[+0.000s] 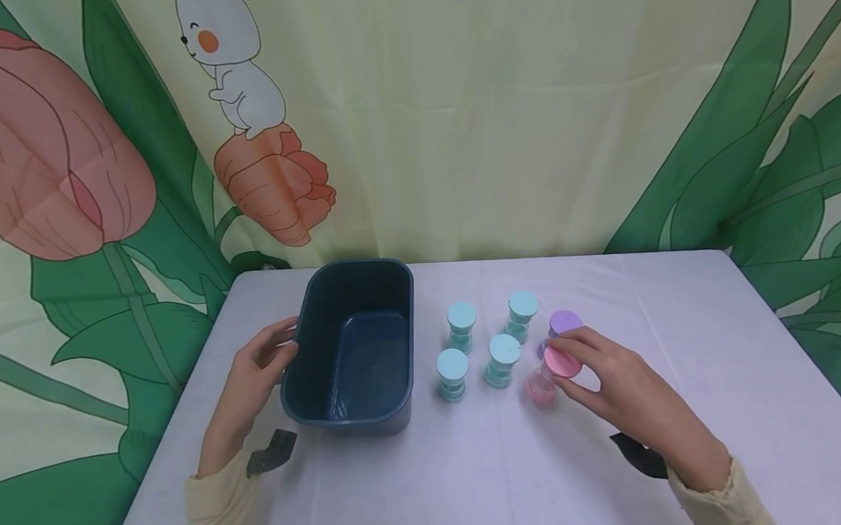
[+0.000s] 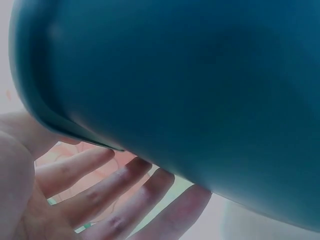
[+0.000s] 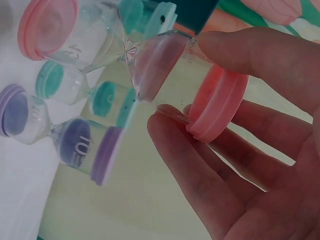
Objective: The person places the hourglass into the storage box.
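Note:
My right hand (image 1: 623, 383) pinches a pink sand timer (image 3: 165, 75) between thumb and fingers near its upper cap, the other fingers spread behind. Pink sand shows through its clear glass, and its lower cap is close over the table. Just behind it is a purple sand timer (image 1: 565, 321), partly hidden by the hand in the head view. My left hand (image 1: 252, 379) is at the left side of a dark blue plastic bin (image 1: 399, 420). In the left wrist view its fingers (image 2: 117, 220) stretch out with their tips against the bin's outer wall.
Several teal sand timers (image 1: 453, 375) stand upright between the bin and my right hand. The bin's inside floor shows bare. A white cloth covers the table (image 1: 487, 487), and a printed curtain (image 1: 492, 134) hangs along its back edge.

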{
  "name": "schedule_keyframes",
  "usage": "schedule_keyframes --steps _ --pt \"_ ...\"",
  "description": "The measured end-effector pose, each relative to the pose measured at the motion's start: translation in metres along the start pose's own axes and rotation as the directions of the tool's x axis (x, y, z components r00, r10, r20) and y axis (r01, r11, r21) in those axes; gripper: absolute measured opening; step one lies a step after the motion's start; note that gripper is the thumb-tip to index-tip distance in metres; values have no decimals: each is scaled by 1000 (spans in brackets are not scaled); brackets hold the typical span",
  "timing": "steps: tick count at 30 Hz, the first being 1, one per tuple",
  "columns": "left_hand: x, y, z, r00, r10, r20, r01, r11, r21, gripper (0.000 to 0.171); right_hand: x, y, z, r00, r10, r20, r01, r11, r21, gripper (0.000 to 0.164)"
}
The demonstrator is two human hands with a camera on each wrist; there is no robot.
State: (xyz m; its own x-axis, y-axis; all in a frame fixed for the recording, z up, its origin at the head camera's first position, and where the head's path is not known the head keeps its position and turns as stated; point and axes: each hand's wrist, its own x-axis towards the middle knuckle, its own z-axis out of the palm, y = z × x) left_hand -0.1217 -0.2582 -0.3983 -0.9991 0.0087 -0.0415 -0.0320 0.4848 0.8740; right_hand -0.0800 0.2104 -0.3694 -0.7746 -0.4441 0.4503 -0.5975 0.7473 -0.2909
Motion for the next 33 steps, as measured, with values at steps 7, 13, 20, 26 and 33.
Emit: schedule_keyframes --steps 7,13,20,26,33 --pt "-1 1 -1 1000 -1 0 1 1000 -11 56 5 1 -8 1000 -24 -14 25 1000 11 55" --pt "-2 3 -1 1000 -6 0 6 1000 -20 56 8 2 -14 998 -48 -40 49 998 30 68" --pt "-3 2 -1 1000 -9 4 9 1000 -22 57 11 2 -19 997 -47 -61 51 996 75 72" --pt "-3 0 -1 1000 -4 9 4 1000 -26 57 14 0 -23 995 -65 -80 72 993 95 69" --pt "-4 0 0 1000 -10 8 10 1000 -23 57 21 -4 -31 995 -60 -75 66 994 82 72"
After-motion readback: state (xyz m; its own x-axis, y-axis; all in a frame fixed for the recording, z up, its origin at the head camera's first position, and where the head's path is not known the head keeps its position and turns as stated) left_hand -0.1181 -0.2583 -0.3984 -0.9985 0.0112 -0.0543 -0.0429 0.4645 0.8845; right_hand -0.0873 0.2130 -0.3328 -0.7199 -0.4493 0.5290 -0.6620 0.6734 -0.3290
